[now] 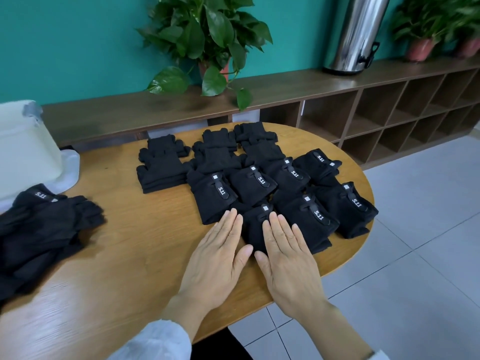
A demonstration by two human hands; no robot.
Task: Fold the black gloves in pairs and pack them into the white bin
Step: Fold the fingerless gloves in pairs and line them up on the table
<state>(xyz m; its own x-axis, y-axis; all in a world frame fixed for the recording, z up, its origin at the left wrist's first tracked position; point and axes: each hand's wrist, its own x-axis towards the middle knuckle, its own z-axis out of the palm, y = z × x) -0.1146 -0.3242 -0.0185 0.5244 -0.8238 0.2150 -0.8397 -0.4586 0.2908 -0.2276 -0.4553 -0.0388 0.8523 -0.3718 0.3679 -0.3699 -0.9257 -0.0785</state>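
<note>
Both hands flat, fingers straight: left hand (220,253) and right hand (288,258) side by side, pressing a folded pair (255,229) at the table's (135,245) near edge. Long axis running away from the person, strap end far. More folded pairs (249,175) just beyond. Loose gloves (44,229) heaped far left. Bin (23,152) at the left edge.

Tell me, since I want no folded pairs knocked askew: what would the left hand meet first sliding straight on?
Probably the folded black glove pair with the 5.11 strap: the flat left hand points at it, its fingertips already at its near edge.
</note>
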